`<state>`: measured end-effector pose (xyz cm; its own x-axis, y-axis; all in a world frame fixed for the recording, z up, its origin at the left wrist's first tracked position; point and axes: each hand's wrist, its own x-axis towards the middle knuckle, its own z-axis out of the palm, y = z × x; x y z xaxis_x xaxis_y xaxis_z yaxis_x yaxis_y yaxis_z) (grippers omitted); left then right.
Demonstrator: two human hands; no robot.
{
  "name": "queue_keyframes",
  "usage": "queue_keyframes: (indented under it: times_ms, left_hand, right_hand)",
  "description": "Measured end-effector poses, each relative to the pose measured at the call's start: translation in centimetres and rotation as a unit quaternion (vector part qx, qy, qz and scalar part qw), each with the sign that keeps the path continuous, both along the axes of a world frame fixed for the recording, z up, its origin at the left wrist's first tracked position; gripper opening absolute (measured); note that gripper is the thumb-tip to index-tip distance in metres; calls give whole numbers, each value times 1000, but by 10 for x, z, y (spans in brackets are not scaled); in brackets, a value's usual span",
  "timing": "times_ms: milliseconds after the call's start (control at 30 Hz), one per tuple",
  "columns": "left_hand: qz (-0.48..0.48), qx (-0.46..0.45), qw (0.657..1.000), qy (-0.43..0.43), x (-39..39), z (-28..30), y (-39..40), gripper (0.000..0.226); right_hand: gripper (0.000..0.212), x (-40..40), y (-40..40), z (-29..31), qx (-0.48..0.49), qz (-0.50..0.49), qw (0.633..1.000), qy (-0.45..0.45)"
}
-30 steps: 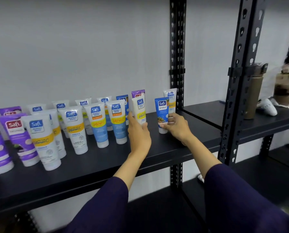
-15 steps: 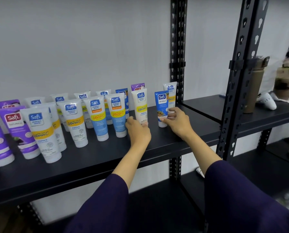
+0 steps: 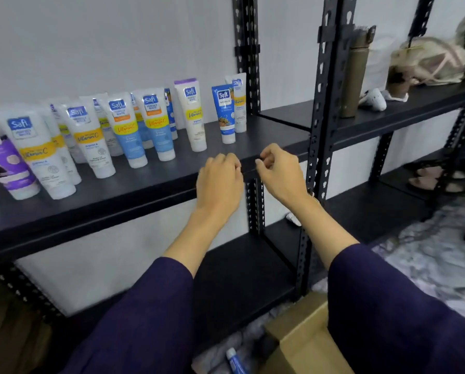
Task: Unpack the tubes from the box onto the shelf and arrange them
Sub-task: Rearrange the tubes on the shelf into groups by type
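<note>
My left hand and right hand hung just in front of the shelf edge, fingers loosely curled, each grip empty and touching no tube. The tubes stood cap-down in rows with labels facing out, I judged so the brands read at a glance; the blue tube and a white one behind it closed the row's right end, near the black upright. The box sat open on the floor by my right sleeve, with one more small blue tube lying beside it, probably next to go up. The shelf was matte black metal against a pale wall; its neighbouring bay held a flask and bags.
</note>
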<state>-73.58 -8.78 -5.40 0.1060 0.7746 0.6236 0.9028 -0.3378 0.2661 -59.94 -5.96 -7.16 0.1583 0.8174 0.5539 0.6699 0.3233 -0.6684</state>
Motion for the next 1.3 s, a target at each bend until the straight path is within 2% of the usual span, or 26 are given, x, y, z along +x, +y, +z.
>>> queue_keyframes:
  times_ms: [67,133,300,500,667,833,1000,1200,1300]
  left_hand:
    - [-5,30,999,37,7,-20,-11,18]
    - [-20,15,998,51,12,-47,-20,21]
    - [-13,-140,987,81,12,-133,-20,29]
    - [15,-295,949,109,-10,-226,0,35]
    - [33,-379,918,108,-38,-298,12,32]
    - [45,-438,893,92,-70,-362,16,32]
    - [48,-475,875,82,-93,-398,21,31]
    - [39,-499,861,86,-100,-416,26,31]
    - [36,-506,857,91,-105,-420,24,31]
  right_hand:
    - [16,4,-16,-25,-48,-7,999,-23]
    - [18,6,-29,-52,-90,-9,995,-39]
    - [25,2,-43,-131,-175,4,981,-79]
    - [33,-17,-33,-231,-280,40,956,-77]
    - [26,-46,-28,-320,-382,60,920,-64]
    - [23,-79,-34,-414,-497,98,859,-74]
    - [33,-104,-47,-490,-589,105,799,-64]
    - [62,-130,-46,-536,-615,88,775,-114]
    - [66,-133,-48,-552,-635,90,753,-145]
